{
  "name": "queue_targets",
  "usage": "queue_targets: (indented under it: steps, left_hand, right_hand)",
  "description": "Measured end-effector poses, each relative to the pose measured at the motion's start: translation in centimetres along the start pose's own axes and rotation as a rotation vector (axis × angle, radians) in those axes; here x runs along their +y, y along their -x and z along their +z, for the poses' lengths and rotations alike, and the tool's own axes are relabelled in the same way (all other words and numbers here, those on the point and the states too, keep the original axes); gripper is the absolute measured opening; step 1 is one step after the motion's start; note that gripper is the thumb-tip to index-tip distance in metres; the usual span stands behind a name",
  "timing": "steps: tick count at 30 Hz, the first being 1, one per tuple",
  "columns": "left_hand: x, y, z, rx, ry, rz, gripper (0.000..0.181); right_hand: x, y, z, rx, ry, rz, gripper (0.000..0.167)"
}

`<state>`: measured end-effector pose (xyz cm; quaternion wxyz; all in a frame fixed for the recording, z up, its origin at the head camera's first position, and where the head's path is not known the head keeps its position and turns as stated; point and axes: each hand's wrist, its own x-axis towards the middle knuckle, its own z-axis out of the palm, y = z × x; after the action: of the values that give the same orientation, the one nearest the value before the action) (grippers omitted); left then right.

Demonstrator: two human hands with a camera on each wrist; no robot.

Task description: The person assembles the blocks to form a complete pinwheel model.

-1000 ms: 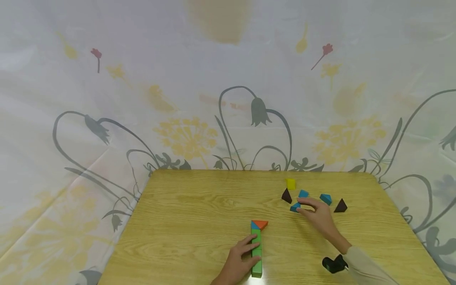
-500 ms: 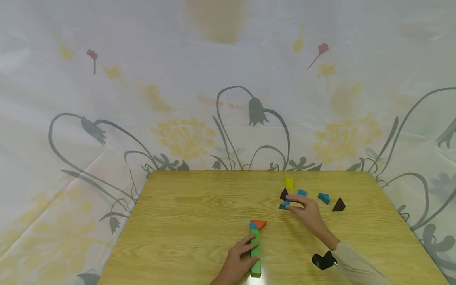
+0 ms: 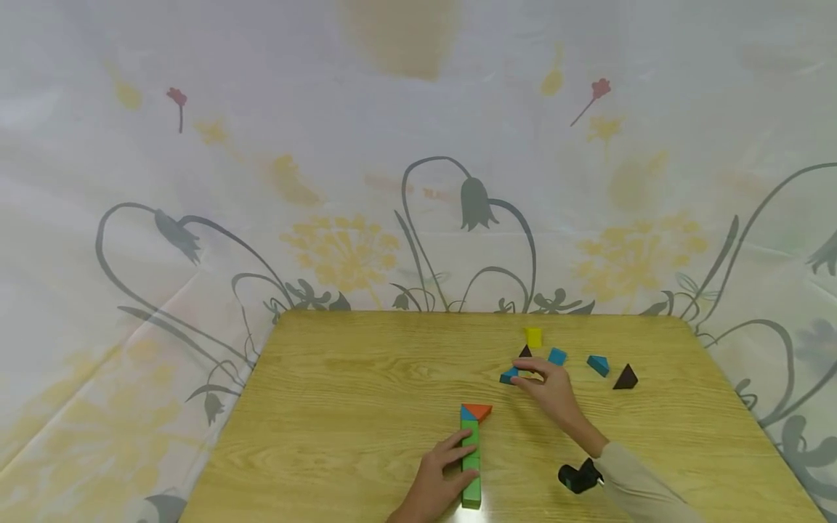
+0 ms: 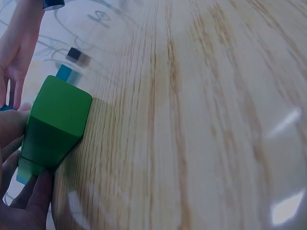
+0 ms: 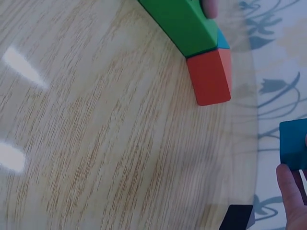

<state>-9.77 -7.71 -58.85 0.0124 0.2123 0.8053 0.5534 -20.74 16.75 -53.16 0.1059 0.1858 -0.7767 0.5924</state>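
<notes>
A column of green blocks (image 3: 471,465) lies on the table, with a small blue triangle (image 3: 466,414) and a red-orange triangle (image 3: 480,412) touching its far end. Along its left side the left hand (image 3: 437,476) grips the green blocks between fingers and thumb; the left wrist view shows fingers around the green block (image 4: 60,105). Beyond and right of the column, the right hand (image 3: 556,396) pinches a blue triangular block (image 3: 508,375) between thumb and fingers. In the right wrist view this blue block (image 5: 293,143) is at the right edge, apart from the red block (image 5: 210,78).
Past the right hand are a yellow block (image 3: 534,337), a dark triangle (image 3: 526,352) partly hidden by the hand, and a blue block (image 3: 557,356). Farther right lie another blue block (image 3: 598,365) and a dark triangle (image 3: 625,378). A black device (image 3: 580,476) is by the right sleeve.
The right hand has moved left with the pinched blue block, away from the other blue blocks and past the near side of a dark triangle. The left hand has stayed in place.
</notes>
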Motion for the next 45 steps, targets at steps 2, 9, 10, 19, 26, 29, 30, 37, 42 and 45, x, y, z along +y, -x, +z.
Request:
queue_targets:
  steps: [2,9,10,19,26,29,30,37,42,45]
  left_hand:
    - [0.0,0.0,0.0,0.001,-0.004,0.011,0.04]
    - [-0.3,-0.1,0.1,0.0,-0.01,0.03,0.04]
    - [-0.3,-0.1,0.1,0.0,-0.011,0.031,0.04]
    - [-0.1,-0.1,0.0,0.009,-0.024,0.045,0.04]
    - [-0.1,-0.1,0.0,0.005,-0.008,0.035,0.04]
    - [0.0,-0.1,0.0,0.0,-0.003,0.024,0.041]
    - [0.0,-0.1,0.0,-0.001,-0.002,0.022,0.041]
    - [-0.1,0.0,0.0,0.003,0.0,0.02,0.041]
    - [-0.4,-0.1,0.2,0.008,-0.018,0.027,0.041]
    - [-0.5,-0.1,0.2,0.006,-0.02,0.021,0.041]
  right_hand:
    - [0.0,-0.1,0.4,0.001,-0.012,-0.003,0.03]
    - [-1.2,0.0,1.5,-0.012,-0.013,0.011,0.026]
    - [-1.2,0.0,1.7,-0.015,-0.011,0.011,0.025]
    - [0.4,0.0,3.2,-0.025,-0.021,-0.032,0.025]
    - [0.8,0.0,4.2,-0.036,-0.042,-0.001,0.026]
    - [0.9,0.1,4.6,-0.036,-0.058,0.011,0.029]
    - [0.9,0.1,4.7,-0.039,-0.063,0.008,0.03]
    - [1.4,0.3,5.7,-0.067,-0.126,0.076,0.031]
    - [1.6,0.5,6.2,-0.078,-0.14,0.117,0.03]
    - [1.7,0.5,6.4,-0.075,-0.122,0.12,0.03]
